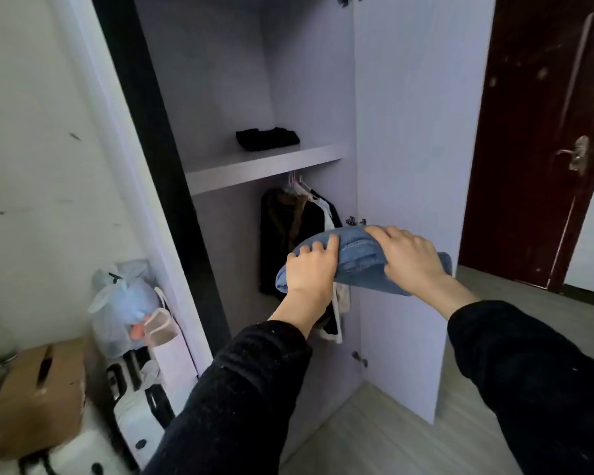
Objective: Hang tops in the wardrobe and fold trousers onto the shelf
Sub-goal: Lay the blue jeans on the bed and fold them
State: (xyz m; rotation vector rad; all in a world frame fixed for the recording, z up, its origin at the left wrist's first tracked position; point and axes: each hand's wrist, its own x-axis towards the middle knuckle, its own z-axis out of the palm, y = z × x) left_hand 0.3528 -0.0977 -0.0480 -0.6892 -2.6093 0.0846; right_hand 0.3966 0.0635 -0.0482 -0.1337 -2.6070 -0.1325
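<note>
While in left hand [311,267], folded jeans [357,260]

Lighting soft, even and moderately dim. Upper interior of the pale lilac laminate wardrobe [309,80] in shade. Wide-angle bending at frame edges. Brown cardboard box [38,395] at lower left blurred; centre reasonably sharp.
</note>
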